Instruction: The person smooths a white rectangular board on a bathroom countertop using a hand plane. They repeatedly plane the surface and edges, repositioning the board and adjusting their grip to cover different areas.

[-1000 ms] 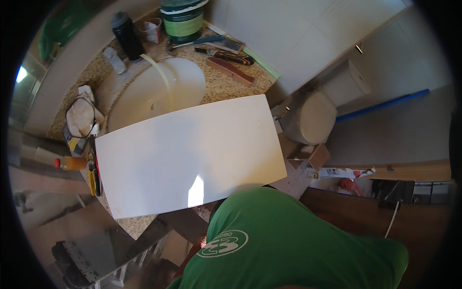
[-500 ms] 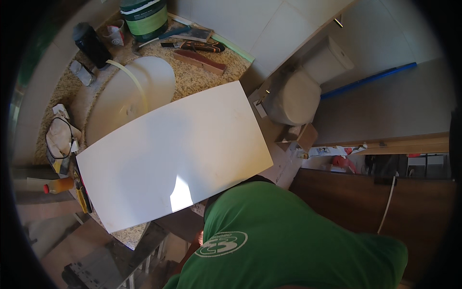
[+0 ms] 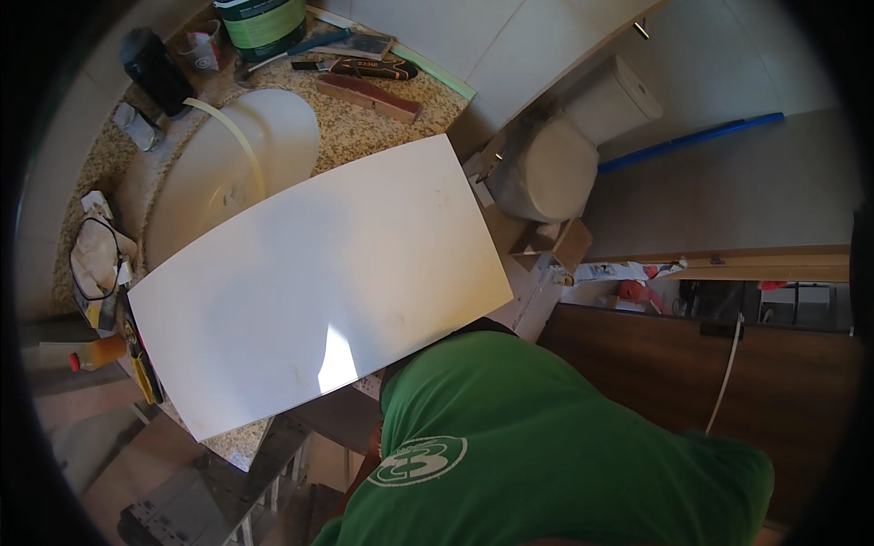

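Neither of my hands shows; only a sliver of bare arm (image 3: 362, 471) appears beside my green shirt (image 3: 546, 437). In front of me a large white panel (image 3: 309, 282) lies across the granite counter (image 3: 350, 146) and covers the near part of the oval sink (image 3: 291, 118). A bright patch of light falls on the panel near its front edge. A pale curved strip (image 3: 238, 141) arches over the basin. What my hands hold or touch is hidden.
Behind the sink lie a sanding block (image 3: 369, 96), a utility knife (image 3: 373, 68) and a hammer (image 3: 300, 53), near a green bucket (image 3: 264, 27). A black bottle (image 3: 155, 73) stands left. Right are a toilet (image 3: 551, 177), a blue pole (image 3: 692, 143) and an open cardboard box (image 3: 569, 246).
The whole view has shifted slightly, so the counter and panel sit a little higher and further left in the picture. The panel appears to stay in place on the counter.
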{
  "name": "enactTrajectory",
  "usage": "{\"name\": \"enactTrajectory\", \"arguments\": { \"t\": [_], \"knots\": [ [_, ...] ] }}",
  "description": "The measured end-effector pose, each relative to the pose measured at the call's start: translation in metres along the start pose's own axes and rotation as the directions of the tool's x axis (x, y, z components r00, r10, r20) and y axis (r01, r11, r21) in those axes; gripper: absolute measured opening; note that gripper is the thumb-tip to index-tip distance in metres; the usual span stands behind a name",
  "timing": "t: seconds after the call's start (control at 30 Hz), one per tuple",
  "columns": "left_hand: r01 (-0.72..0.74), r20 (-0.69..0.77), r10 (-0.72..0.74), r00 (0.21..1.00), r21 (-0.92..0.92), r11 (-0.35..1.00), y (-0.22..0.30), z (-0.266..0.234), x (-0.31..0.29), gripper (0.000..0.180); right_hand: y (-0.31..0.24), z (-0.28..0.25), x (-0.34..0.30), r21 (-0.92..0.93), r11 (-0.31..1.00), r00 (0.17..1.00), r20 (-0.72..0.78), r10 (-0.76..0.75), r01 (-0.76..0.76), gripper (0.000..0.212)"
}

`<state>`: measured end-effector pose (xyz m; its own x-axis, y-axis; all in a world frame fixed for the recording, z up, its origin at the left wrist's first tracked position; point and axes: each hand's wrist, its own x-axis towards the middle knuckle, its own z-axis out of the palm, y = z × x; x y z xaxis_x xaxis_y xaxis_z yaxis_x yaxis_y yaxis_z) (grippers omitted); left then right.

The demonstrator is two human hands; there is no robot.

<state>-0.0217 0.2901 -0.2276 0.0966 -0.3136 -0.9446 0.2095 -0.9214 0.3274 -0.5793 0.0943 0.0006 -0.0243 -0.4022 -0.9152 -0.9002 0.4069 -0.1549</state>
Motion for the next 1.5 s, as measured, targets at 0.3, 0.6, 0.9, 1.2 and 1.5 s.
{"name": "enactTrajectory", "arguments": {
  "t": [0.3, 0.6, 0.9, 1.2, 1.5],
  "knots": [
    [-0.011, -0.026, 0.011, 1.0, -0.012, 1.0, -0.005, 0.002, -0.01, 0.034, 0.036, 0.037, -0.034, 0.064, 0.996, 0.996, 0.069, 0.064, -0.068, 0.038],
    [-0.016, -0.081, 0.012, 0.997, -0.05, 0.999, -0.013, 0.019, -0.028, 0.032, 0.087, 0.07, -0.063, 0.228, 0.973, 0.988, 0.14, -0.062, 0.029, 0.042],
    [-0.026, -0.232, -0.026, 0.972, -0.217, 0.976, -0.05, 0.095, -0.05, 0.031, 0.077, -0.05, -0.017, -0.179, 0.982, 0.943, 0.313, 0.108, -0.053, 0.061],
    [-0.053, -0.468, -0.138, 0.873, -0.372, 0.927, -0.072, 0.244, -0.086, 0.029, 0.054, -0.192, 0.088, -0.276, 0.764, 0.664, 0.704, -0.253, 0.583, 0.04],
    [-0.458, -0.551, 0.808, -0.21, 0.785, 0.417, 0.248, 0.185, -0.18, 0.039, -0.25, -0.33, 0.096, -0.09, 0.342, 0.319, -0.199, -0.926, 0.935, 0.034]
  ]
}}
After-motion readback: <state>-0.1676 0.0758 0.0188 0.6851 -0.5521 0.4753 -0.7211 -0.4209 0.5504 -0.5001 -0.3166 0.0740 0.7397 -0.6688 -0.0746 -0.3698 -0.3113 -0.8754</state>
